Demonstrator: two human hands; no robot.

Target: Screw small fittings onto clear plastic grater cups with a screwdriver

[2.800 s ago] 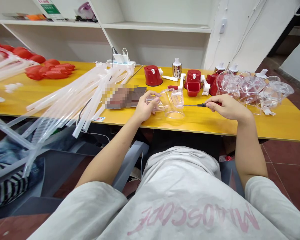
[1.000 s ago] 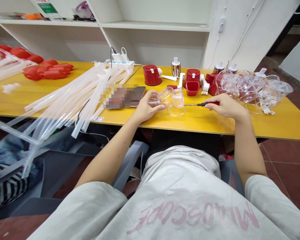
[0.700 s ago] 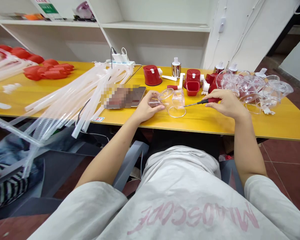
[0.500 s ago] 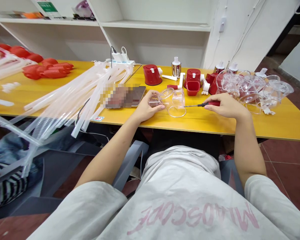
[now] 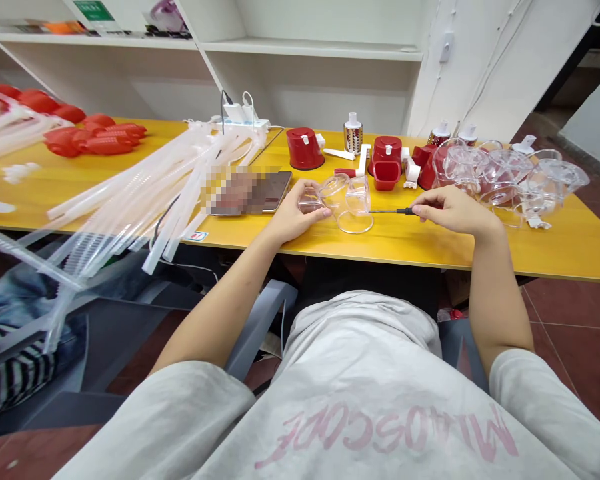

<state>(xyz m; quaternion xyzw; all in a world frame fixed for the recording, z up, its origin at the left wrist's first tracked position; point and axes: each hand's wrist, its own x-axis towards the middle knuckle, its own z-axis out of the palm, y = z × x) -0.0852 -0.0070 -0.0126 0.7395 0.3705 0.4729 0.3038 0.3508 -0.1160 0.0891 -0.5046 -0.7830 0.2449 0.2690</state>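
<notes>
My left hand (image 5: 300, 212) is closed around the left end of a clear plastic part with round openings (image 5: 347, 203), just above the table's front edge. From the right, my right hand (image 5: 445, 208) grips a screwdriver (image 5: 393, 211) by its handle, which the fingers mostly cover. The thin shaft lies level and its tip meets the right side of the clear part; whether a screw is there I cannot make out. Behind the clear part stand a red cup-like housing (image 5: 386, 155) and a small red funnel-shaped piece (image 5: 386, 175).
Several clear plastic parts (image 5: 505, 173) are heaped at the right. Another red housing (image 5: 304, 148) and a perforated metal drum (image 5: 353, 135) stand behind. A tablet-like device (image 5: 277, 190), long translucent strips (image 5: 145, 180) and red pieces (image 5: 97, 137) lie leftward. A person's striped sleeve (image 5: 17, 387) shows lower left.
My right hand's fingers have shifted on the screwdriver, so less of its red handle shows. The clear part and my left hand stay nearly in place.
</notes>
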